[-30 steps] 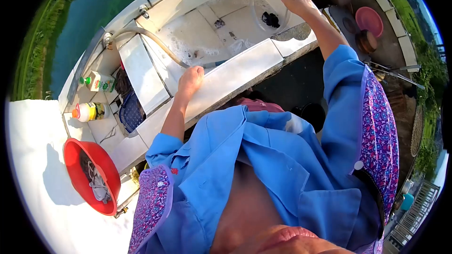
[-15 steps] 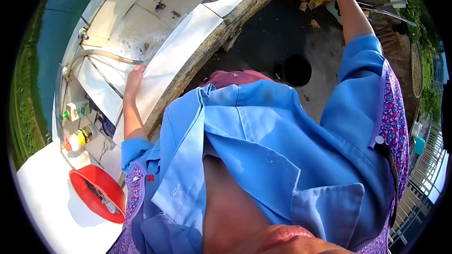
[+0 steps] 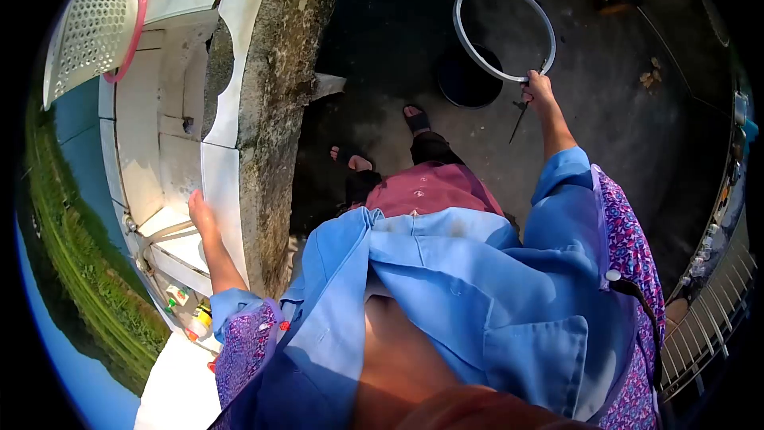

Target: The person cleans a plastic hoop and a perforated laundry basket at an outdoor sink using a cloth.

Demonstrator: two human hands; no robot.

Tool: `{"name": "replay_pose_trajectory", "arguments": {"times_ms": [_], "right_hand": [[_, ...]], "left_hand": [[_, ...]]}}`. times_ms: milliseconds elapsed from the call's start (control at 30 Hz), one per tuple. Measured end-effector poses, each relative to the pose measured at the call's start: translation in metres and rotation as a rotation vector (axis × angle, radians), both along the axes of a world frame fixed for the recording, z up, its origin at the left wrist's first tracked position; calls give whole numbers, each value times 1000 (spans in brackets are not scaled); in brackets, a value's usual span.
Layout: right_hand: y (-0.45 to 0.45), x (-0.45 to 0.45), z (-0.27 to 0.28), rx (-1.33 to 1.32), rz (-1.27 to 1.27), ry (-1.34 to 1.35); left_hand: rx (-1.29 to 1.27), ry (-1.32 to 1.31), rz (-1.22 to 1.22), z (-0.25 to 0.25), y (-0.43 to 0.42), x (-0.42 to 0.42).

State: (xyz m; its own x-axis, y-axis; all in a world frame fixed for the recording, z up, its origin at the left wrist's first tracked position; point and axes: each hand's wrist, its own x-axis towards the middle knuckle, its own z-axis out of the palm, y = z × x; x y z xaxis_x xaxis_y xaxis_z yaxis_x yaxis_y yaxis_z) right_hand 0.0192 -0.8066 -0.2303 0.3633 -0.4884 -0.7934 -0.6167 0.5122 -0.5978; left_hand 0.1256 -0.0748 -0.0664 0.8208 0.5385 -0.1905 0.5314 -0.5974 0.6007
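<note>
My right hand (image 3: 539,89) is closed on the near edge of a large light-grey ring (image 3: 460,25), held out above the floor. A thin dark strip (image 3: 518,123) hangs below that hand; I cannot make out what it is. Inside the ring's outline and beneath it stands a black bucket (image 3: 469,84). On the left, my left hand (image 3: 202,210) is over the white tiled basin (image 3: 173,161), by its inner edge. A pale hose (image 3: 169,230) runs up to that wrist. The fingers are mostly hidden, so whether they grip it is unclear.
A white perforated basket (image 3: 94,36) with a pink rim stands on the basin's far corner. Bottles, one of them yellow (image 3: 200,320), stand near the hose. A rough concrete wall (image 3: 274,111) edges the basin. My sandalled feet (image 3: 352,159) are on the dark floor.
My view has swung, bringing the whole ring, my feet and the basket into sight. The red bowl is almost out of view. My right hand with the ring now shows in full.
</note>
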Motion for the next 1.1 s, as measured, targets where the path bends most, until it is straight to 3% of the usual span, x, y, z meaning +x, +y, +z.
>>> {"name": "replay_pose_trajectory", "arguments": {"times_ms": [133, 267, 400, 500, 533, 733, 833, 933, 1000, 1067, 1100], "right_hand": [[-5, -30, -58, 41, 26, 175], [6, -61, -109, 2, 9, 299], [18, -90, -149, 12, -11, 399], [31, -115, -183, -35, 11, 458], [17, -128, -150, -97, -13, 494], [33, -142, -209, 13, 2, 605], [16, -143, -180, 92, -286, 517], [16, -120, -172, 109, -310, 540], [8, -126, -165, 119, -287, 528], [9, -125, -163, 118, -40, 624], [11, -125, -161, 118, -31, 620]], "left_hand": [[95, 18, -119, 27, -54, 28], [-105, 1, 87, 46, -83, 27], [-250, -9, 80, 65, -112, 21], [-120, -27, 160, 58, -67, 19], [-121, -22, 206, 71, -65, 21], [-8, -12, 372, 76, -98, 21], [-27, 5, 342, 86, -122, 22], [17, 21, 320, 82, -109, 20], [3, 24, 316, 84, -98, 20], [-29, 20, 308, 85, -89, 17], [-47, 20, 292, 84, -81, 16]]}}
